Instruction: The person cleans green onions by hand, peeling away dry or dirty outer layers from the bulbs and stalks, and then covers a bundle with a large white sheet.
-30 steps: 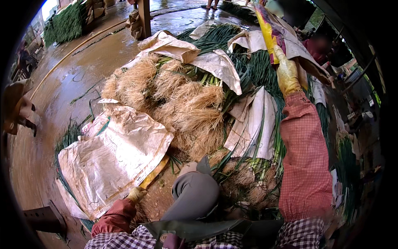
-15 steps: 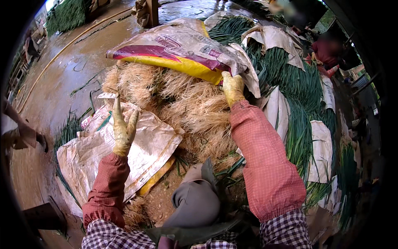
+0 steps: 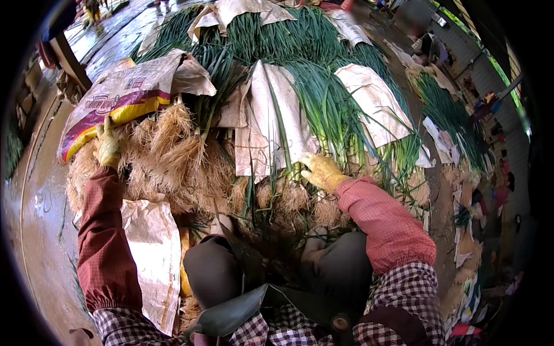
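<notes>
Wet floor point(image 3: 43, 199), right hand point(image 3: 323, 172) near scallions point(image 3: 330, 112)

Worn on the head, left of a pair. Faces down and forward through a wide fisheye, over close knees point(image 3: 212, 268) to left hand point(image 3: 108, 149) and right hand point(image 3: 323, 173).
</notes>
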The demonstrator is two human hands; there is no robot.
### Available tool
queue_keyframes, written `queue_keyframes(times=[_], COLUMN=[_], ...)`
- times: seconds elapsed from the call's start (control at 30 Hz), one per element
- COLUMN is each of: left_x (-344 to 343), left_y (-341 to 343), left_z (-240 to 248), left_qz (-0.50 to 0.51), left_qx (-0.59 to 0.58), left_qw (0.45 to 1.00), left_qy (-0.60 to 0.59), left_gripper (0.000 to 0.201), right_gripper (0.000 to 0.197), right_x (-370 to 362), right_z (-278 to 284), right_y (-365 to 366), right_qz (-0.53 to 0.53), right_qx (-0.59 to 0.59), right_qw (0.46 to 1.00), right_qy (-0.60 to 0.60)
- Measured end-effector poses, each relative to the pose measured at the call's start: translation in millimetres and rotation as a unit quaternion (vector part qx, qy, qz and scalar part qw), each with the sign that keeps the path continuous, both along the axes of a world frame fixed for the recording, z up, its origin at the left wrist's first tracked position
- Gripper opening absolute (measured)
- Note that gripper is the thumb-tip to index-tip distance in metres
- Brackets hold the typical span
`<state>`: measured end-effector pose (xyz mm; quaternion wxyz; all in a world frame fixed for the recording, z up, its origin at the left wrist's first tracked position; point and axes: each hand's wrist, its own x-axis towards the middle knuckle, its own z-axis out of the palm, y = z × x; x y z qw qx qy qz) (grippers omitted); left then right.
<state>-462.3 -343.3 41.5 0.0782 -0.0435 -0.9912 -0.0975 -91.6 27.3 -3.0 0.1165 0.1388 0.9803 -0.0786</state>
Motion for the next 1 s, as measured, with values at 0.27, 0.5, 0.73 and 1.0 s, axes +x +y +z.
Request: queue_keyframes(times=[0.27,0.5,0.73,1.0], left_x=[93.8,155.6,314.3,327.5], left_y=[3.7,90.8,241.2,213.6], left_z=[-16.8,12.2,-19.5,-85.6], left_qz=[-0.12,-0.341,-0.321,-0.215], left_qx=[-0.025,0.114,0.339,0.505], left_qw=[0.991,0.932,0.8,0.667], left_qy=[0.054,0.05,-0.378,-0.503], left_gripper=[0.067,0.04,0.02,0.017], right_gripper=[0.038,0.034,0.027,0.028], right_x=[86.5,265.4,139.9,28.0], right_z=[-103.9,-176.3,-89.5,-67.5], right_y=[-30.2,-28.6,12.2,48.5], right_qz=[0.148,-0.118,-0.205,-0.379], right_qx=[0.125,-0.081,-0.262,-0.24], right_qw=[0.981,0.965,0.883,0.885], right_qy=[-0.006,-0.221,0.331,0.127])
